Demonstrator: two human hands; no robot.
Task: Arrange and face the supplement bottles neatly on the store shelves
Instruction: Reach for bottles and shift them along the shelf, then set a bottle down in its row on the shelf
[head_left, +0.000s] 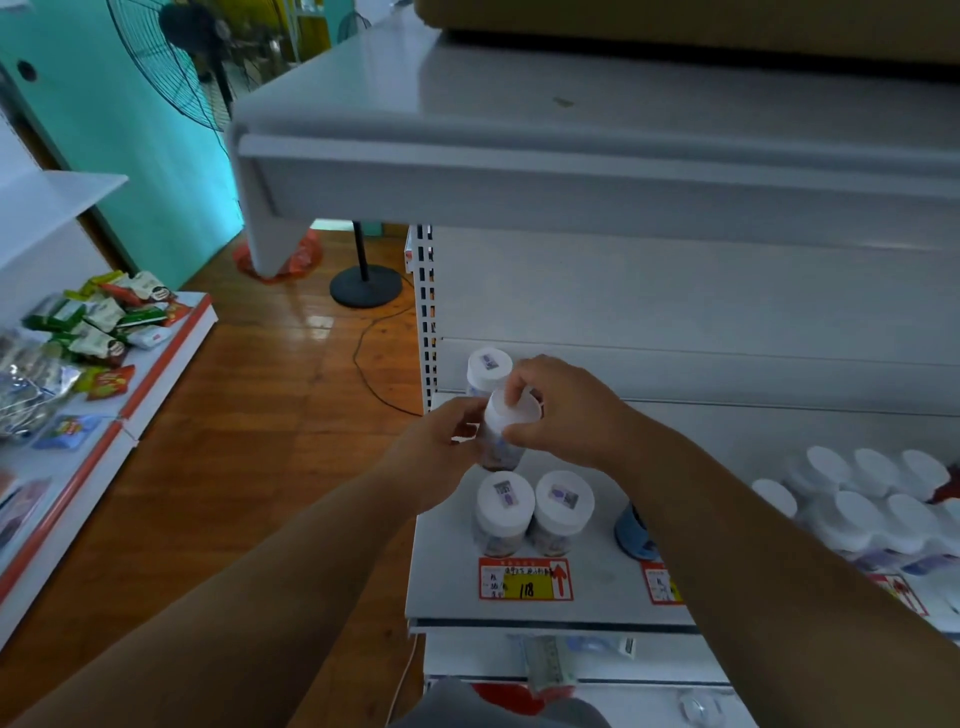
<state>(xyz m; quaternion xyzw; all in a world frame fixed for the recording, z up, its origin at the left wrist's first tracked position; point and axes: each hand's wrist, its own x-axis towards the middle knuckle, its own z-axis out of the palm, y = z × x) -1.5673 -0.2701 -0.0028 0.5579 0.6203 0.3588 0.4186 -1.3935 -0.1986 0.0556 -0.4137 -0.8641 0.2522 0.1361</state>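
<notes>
— What is in the hands?

— 1 white-capped supplement bottle (506, 426), held tilted above the shelf (447, 571) near its left edge. The left hand (441, 452) grips the body from the left; the right hand (561, 410) is curled over the cap, thumb on the rim.

— And the other stock?

— 2 bottles (535, 512) stand side by side, touching, at the front left of the shelf, just behind a red and yellow price tag (524, 579) marked 118. 1 more bottle (488, 370) stands at the back left corner, against the slotted upright (426, 317). A cluster of white-capped bottles (872, 493) crowds the right edge.

— Beyond the shelving?

— Snack packets (98, 322) on a low display to the left, and a standing fan (171, 57) on the wooden floor (249, 415).
</notes>
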